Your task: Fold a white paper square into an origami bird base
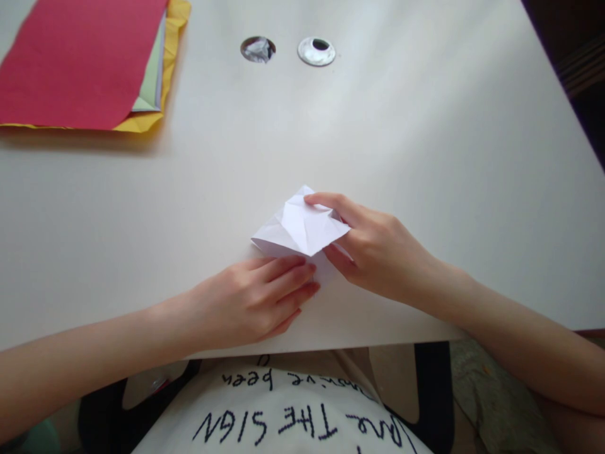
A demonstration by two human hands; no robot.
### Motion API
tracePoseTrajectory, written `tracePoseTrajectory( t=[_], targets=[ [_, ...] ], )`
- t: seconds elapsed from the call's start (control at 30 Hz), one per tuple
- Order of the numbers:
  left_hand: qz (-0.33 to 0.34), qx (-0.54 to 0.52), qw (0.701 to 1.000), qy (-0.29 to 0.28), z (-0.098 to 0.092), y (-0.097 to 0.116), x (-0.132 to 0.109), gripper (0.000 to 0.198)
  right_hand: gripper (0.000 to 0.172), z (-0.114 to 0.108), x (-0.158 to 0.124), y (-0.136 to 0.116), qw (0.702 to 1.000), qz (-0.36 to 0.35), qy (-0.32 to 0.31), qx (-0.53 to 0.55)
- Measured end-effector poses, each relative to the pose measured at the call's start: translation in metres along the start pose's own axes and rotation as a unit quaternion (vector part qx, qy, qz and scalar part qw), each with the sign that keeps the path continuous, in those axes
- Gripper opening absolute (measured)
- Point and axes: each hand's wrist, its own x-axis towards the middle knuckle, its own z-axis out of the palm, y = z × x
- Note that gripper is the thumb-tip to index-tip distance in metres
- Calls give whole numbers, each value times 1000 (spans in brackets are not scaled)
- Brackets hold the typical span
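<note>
A white folded paper (302, 224), with creases and a raised flap, is held just above the table's near edge. My left hand (258, 299) grips its lower part, fingers pressed together over the near layer. From the right side, my right hand (373, 243) holds the same paper, with the index finger lying on its upper face and the other fingers at its right corner and underneath. The thumbs of both hands are mostly hidden.
The white table (449, 139) spans the view. A stack of coloured paper, red sheet (80, 63) on top and yellow sheet (172, 57) below, lies at the far left. Toward the back are a round hole (258, 49) with crumpled material inside and a round grommet cover (314, 55).
</note>
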Motion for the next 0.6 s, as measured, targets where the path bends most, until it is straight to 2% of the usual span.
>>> tracePoseTrajectory(
  t=[0.43, 0.6],
  targets=[
    [-11, -9, 1000, -13, -1, 1, 0, 26, 34, 1, 0, 0, 1000, -3, -7, -2],
    [-6, -31, 999, -23, 2, -1, 2, 34, 30, 0, 0, -1, 1000, 11, -16, 2]
  ],
)
